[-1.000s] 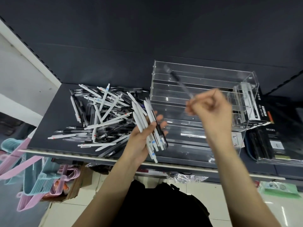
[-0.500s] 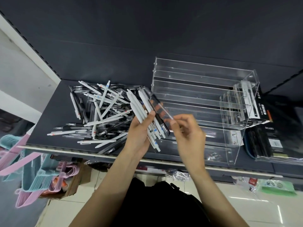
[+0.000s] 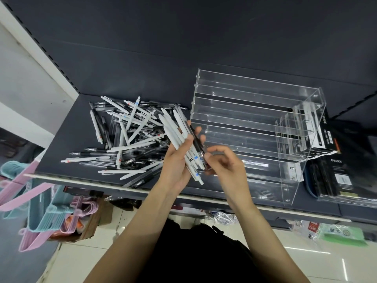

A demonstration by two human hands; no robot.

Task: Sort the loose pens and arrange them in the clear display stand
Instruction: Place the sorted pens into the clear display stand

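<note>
**Hands meet over a fistful of pens**

The dark shelf (image 3: pixel 67 139) runs left to right, its pale front edge nearest the person. On its right half stands the clear display stand (image 3: pixel 255 111), its tiers showing no pens. Right of it lies a black book (image 3: pixel 346 174) marked "DIARY". The loose pile of pens (image 3: pixel 126 137) covers the shelf's left part, with bare shelf around it. The left hand (image 3: pixel 179 160) grips a bundle of pens (image 3: pixel 183 139), mostly white, just in front of the stand's left edge. The right hand (image 3: pixel 224 166), half a second ago slightly higher, now pinches the bundle's lower end with curled fingertips.
</note>
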